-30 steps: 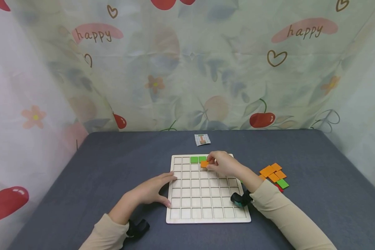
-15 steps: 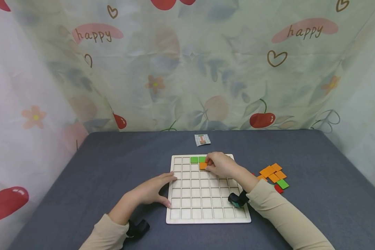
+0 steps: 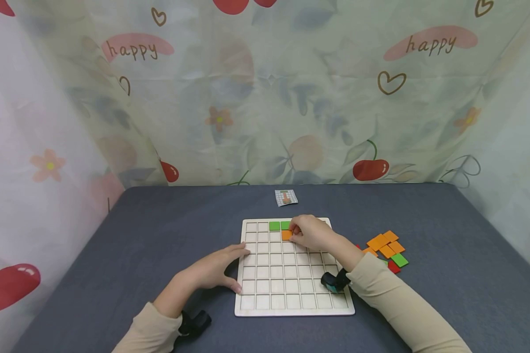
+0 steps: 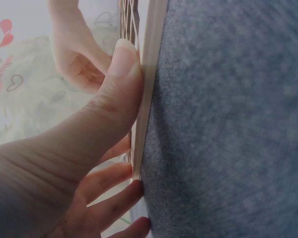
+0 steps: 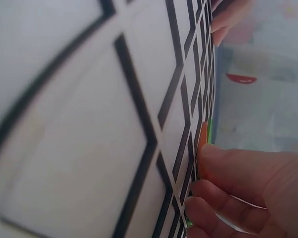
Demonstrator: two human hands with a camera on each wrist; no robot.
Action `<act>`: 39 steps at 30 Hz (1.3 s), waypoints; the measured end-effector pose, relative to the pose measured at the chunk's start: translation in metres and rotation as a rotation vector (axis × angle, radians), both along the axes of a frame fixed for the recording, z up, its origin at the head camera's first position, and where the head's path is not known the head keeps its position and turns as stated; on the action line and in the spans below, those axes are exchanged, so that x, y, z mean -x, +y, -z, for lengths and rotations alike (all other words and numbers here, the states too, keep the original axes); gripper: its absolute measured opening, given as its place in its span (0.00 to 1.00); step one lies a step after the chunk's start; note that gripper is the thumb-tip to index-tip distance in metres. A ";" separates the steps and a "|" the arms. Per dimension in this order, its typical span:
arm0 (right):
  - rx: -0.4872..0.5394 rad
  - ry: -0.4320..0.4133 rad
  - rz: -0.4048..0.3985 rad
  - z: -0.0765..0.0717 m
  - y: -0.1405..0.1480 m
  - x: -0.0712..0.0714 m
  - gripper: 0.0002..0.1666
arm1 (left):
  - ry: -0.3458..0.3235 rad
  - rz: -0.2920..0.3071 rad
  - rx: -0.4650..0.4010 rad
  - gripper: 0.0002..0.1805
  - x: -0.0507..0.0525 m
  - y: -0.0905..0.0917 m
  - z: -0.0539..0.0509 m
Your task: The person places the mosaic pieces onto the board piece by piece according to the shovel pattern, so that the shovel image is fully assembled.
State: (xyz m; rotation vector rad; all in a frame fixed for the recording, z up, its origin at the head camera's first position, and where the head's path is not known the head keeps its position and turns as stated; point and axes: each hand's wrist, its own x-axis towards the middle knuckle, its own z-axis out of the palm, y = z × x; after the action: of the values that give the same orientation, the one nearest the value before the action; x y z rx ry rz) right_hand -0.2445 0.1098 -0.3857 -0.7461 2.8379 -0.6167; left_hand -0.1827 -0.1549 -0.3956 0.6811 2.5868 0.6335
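Observation:
A white gridded board (image 3: 277,272) lies flat. Its top row holds two green tiles (image 3: 275,226) side by side. Below the right one, an orange tile (image 3: 286,236) sits in the second row. The right hand (image 3: 314,233) has its thumb and curled fingers at this tile's right edge; the right wrist view shows the thumb of the hand (image 5: 253,183) on the orange tile (image 5: 203,141). The left hand (image 3: 209,269) rests with spread fingers and thumb on the board's left edge, the thumb of that hand (image 4: 84,129) straight against the rim in the left wrist view.
Right of the board lies a cluster of several orange tiles (image 3: 377,241) with a green tile (image 3: 399,259) and a red tile (image 3: 394,266), partly behind the right forearm. A small printed card (image 3: 286,197) lies beyond the board. A patterned curtain (image 3: 269,98) hangs behind the table.
The orange tile has moved slightly left and down into the cell below the right green tile. The right hand has shifted slightly left with it; the left hand has stayed still.

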 end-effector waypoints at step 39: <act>0.074 -0.108 0.208 -0.003 0.164 -0.023 0.15 | -0.013 -0.010 0.004 0.47 0.001 0.000 0.001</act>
State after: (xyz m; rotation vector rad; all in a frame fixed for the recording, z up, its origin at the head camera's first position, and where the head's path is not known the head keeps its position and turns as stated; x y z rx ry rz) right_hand -0.2215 0.2741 -0.3828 -0.4156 2.8265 -0.7698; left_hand -0.1833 -0.1553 -0.3967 0.6613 2.5807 0.6331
